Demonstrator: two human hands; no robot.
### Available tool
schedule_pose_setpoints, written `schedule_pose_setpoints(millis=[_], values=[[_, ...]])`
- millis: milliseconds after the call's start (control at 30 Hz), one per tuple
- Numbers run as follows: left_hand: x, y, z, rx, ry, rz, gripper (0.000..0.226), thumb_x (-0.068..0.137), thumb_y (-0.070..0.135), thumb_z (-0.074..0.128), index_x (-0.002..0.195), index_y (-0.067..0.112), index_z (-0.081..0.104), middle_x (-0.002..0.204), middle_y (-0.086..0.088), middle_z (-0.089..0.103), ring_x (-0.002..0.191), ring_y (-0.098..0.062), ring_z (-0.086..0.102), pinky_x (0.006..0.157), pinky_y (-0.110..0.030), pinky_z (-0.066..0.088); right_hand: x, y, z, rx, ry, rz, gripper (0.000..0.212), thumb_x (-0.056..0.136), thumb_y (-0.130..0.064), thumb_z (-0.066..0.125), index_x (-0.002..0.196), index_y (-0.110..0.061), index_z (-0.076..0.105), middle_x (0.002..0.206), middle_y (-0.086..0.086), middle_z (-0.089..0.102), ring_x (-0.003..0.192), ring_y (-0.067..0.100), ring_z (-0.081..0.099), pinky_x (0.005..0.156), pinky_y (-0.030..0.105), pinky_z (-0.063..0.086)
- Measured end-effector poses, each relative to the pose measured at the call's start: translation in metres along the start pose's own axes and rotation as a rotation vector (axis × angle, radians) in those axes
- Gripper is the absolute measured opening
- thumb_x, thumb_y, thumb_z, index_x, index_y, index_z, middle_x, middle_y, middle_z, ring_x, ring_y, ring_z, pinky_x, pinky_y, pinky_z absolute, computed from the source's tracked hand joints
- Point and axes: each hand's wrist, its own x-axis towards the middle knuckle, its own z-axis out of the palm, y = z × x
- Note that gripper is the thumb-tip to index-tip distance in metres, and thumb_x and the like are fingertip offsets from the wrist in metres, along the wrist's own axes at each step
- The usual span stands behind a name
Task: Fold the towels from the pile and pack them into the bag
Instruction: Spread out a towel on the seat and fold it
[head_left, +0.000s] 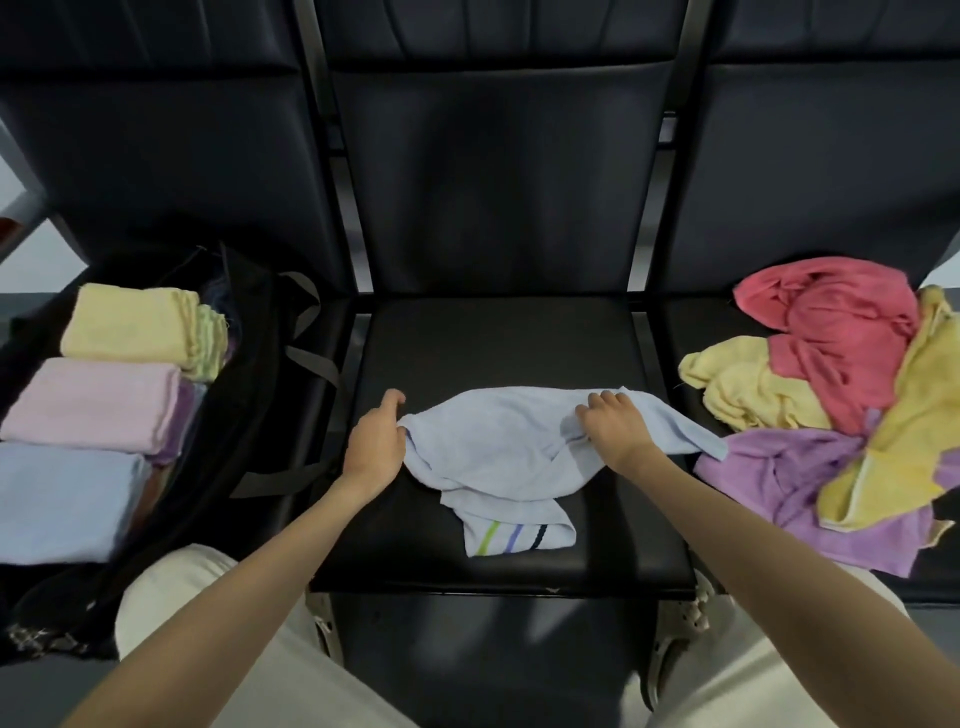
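The light blue towel (498, 441) lies crumpled on the black middle seat (519, 338), directly in front of the person, its long axis running left to right and a striped end trailing toward the near seat edge. The left hand (376, 441) holds the towel's left edge with curled fingers; the right hand (613, 421) pinches a fold of cloth near the towel's right end, fingers bent down onto it. Both hands sit at opposite ends of that axis, so the likely next move is to pull outward and spread the towel flat before folding. The open black bag (249, 395) stands on the left seat, nearer the left hand. It contains three folded stacks in a row: a yellow folded towel (130, 322) farthest, a pink folded towel (93, 405) in the middle, a blue folded towel (62, 499) nearest. The unfolded pile (841, 395) rests on the right seat: red, yellow and purple towels, tangled together.
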Motion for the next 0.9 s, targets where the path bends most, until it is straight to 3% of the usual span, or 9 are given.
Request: schedule_pose_setpoints(millis=[133, 233, 333, 400, 500, 567, 700, 800, 900], values=[[0.002, -0.001, 0.003, 0.472, -0.269, 0.079, 0.018, 0.092, 0.011, 0.047, 0.101, 0.008, 0.063, 0.099, -0.007, 0.059, 0.083, -0.022, 0.057, 0.066, -0.029, 0.044, -0.006, 0.002, -0.005, 0.072, -0.033, 0.093, 0.028, 0.087, -0.003, 0.052, 0.114, -0.008, 0.051, 0.111, 0.010, 0.059, 0.101, 0.027, 0.058, 0.083, 0.033, 0.042], [0.007, 0.013, -0.002, 0.507, -0.313, 0.059, 0.016, 0.093, 0.017, 0.052, 0.090, 0.004, 0.062, 0.092, -0.008, 0.063, 0.083, -0.025, 0.061, 0.059, -0.029, 0.043, -0.004, 0.011, -0.025, 0.384, -0.083, 0.246, 0.019, 0.089, -0.009, 0.054, 0.108, -0.005, 0.059, 0.106, 0.013, 0.062, 0.097, 0.031, 0.062, 0.077, 0.035, 0.047], [0.021, 0.023, -0.012, 0.346, -0.138, 0.079, 0.017, 0.096, 0.016, 0.044, 0.083, 0.006, 0.050, 0.080, -0.011, 0.061, 0.075, -0.029, 0.059, 0.052, -0.031, 0.036, -0.001, 0.021, -0.057, 0.858, 0.036, 0.380, 0.014, 0.084, -0.014, 0.063, 0.086, 0.000, 0.067, 0.081, 0.011, 0.065, 0.082, 0.029, 0.064, 0.068, 0.031, 0.048], [0.033, 0.028, -0.021, 0.207, 0.046, 0.041, 0.017, 0.098, 0.018, 0.041, 0.086, 0.007, 0.047, 0.078, -0.013, 0.062, 0.072, -0.032, 0.059, 0.054, -0.035, 0.038, -0.002, 0.020, -0.082, 1.099, 0.260, 0.456, 0.012, 0.083, -0.013, 0.063, 0.080, -0.002, 0.065, 0.071, 0.006, 0.061, 0.071, 0.021, 0.059, 0.061, 0.026, 0.042], [0.047, 0.036, -0.033, -0.034, 0.337, -0.132, 0.019, 0.099, 0.023, 0.041, 0.092, 0.007, 0.049, 0.081, -0.013, 0.062, 0.075, -0.034, 0.058, 0.060, -0.036, 0.040, -0.012, 0.007, -0.113, 1.278, 0.645, 0.581, 0.007, 0.088, -0.013, 0.057, 0.083, -0.008, 0.059, 0.068, -0.005, 0.055, 0.064, 0.006, 0.050, 0.056, 0.010, 0.034], [0.050, 0.034, -0.037, -0.094, 0.434, -0.279, 0.022, 0.099, 0.024, 0.044, 0.098, 0.005, 0.054, 0.094, -0.018, 0.063, 0.087, -0.039, 0.059, 0.065, -0.037, 0.039, -0.021, -0.011, -0.120, 1.336, 0.760, 0.601, 0.008, 0.089, -0.012, 0.056, 0.081, -0.010, 0.056, 0.066, -0.009, 0.052, 0.061, 0.003, 0.047, 0.056, 0.006, 0.035], [0.052, 0.008, -0.025, -0.191, 0.325, -0.458, 0.021, 0.095, 0.022, 0.051, 0.098, 0.005, 0.063, 0.108, -0.020, 0.062, 0.097, -0.041, 0.060, 0.079, -0.041, 0.048, -0.032, -0.066, -0.090, 1.287, 0.541, 0.364, 0.006, 0.091, -0.015, 0.057, 0.087, -0.012, 0.054, 0.065, -0.004, 0.051, 0.059, 0.008, 0.046, 0.057, 0.022, 0.036], [0.050, -0.011, -0.012, -0.375, 0.242, -0.519, 0.010, 0.091, 0.018, 0.058, 0.089, 0.010, 0.064, 0.089, -0.016, 0.070, 0.074, -0.032, 0.068, 0.074, -0.043, 0.059, -0.035, -0.109, -0.062, 1.216, 0.287, 0.175, 0.011, 0.094, -0.013, 0.050, 0.100, -0.017, 0.041, 0.064, -0.002, 0.046, 0.057, 0.011, 0.045, 0.058, 0.030, 0.039], [0.044, -0.017, -0.008, -0.493, 0.190, -0.535, 0.012, 0.091, 0.014, 0.059, 0.095, 0.004, 0.065, 0.084, -0.016, 0.069, 0.062, -0.022, 0.065, 0.067, -0.038, 0.060, -0.030, -0.145, -0.045, 1.123, 0.176, 0.055, 0.003, 0.095, -0.012, 0.043, 0.095, -0.012, 0.045, 0.077, 0.005, 0.050, 0.066, 0.022, 0.048, 0.065, 0.039, 0.045]])
